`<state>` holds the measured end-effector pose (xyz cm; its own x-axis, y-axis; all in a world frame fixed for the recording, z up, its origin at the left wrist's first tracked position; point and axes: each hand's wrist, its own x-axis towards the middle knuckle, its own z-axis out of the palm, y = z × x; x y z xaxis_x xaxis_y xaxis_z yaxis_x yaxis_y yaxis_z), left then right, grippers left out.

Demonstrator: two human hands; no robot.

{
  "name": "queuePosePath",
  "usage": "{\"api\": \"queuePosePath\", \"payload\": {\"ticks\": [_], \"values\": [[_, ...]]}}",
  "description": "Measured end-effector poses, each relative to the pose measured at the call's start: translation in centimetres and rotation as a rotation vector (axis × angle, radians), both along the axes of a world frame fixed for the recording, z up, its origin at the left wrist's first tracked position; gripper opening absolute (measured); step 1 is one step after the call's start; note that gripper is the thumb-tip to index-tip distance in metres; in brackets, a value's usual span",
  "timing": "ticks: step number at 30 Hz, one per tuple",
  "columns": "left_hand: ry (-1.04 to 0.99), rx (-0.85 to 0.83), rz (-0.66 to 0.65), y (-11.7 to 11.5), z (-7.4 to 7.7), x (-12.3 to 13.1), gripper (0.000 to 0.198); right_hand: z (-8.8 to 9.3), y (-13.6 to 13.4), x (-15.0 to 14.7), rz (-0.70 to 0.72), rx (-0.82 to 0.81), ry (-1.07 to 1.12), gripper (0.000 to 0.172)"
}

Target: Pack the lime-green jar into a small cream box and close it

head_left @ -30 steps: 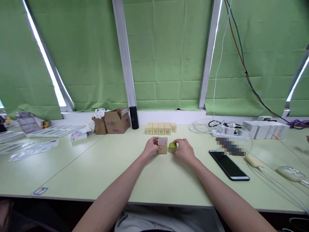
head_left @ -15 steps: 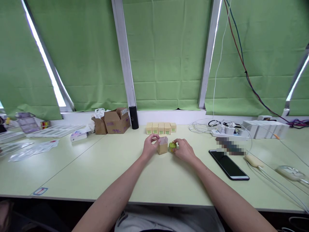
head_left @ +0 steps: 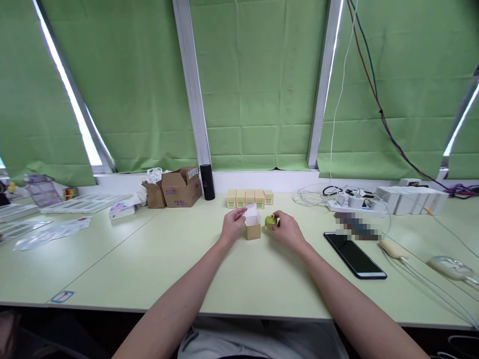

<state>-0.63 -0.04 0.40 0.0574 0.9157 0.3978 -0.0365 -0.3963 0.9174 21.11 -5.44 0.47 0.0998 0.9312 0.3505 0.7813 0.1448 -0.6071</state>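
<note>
A small brown cardboard box (head_left: 253,232) with a white inside stands upright on the table, its top open and a flap raised at the back. My left hand (head_left: 232,224) is closed on the left side of this box, fingers by the flap. Just right of the box, my right hand (head_left: 287,230) pinches a small round green object (head_left: 269,222) with a pale loop on top; its exact kind is unclear. Behind the box, several similar small closed boxes (head_left: 240,198) with green labels stand in a row.
On the right lie a phone (head_left: 355,255), a cream-coloured device (head_left: 393,248) with a cable, and a power strip (head_left: 355,205) with chargers. Back left are a larger cardboard box (head_left: 181,189) and a black cylinder (head_left: 207,182). Plastic trays (head_left: 84,203) lie far left.
The box has turned slightly and tilted toward me, so its white inside and raised flap show more. The green object has moved slightly up and right with my right hand.
</note>
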Motion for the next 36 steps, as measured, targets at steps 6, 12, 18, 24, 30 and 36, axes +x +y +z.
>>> {"api": "queuePosePath", "payload": {"ticks": [6, 12, 18, 24, 30, 36], "values": [[-0.048, -0.090, -0.066, -1.2, 0.8, 0.3, 0.038, 0.7, 0.2, 0.5, -0.003, 0.286, 0.320, 0.031], [-0.058, -0.114, -0.257, -2.4, 1.0, 1.1, 0.042, 1.6, -0.8, -0.4, 0.199, 0.549, 0.576, 0.034], [-0.078, -0.109, -0.316, -2.2, 0.6, 1.3, 0.042, 1.3, -1.4, -1.4, 0.286, 0.569, 0.471, 0.034], [-0.088, -0.111, -0.324, -2.0, 0.6, 1.3, 0.043, 1.1, -1.4, -1.2, 0.282, 0.458, 0.355, 0.037], [-0.064, -0.126, -0.280, -2.3, 0.9, 1.3, 0.044, 1.1, -1.2, -0.6, 0.249, 0.409, 0.313, 0.039], [-0.002, -0.167, -0.225, -1.9, 0.5, 1.1, 0.052, 1.1, -1.1, -0.2, 0.211, 0.366, 0.305, 0.036]]}}
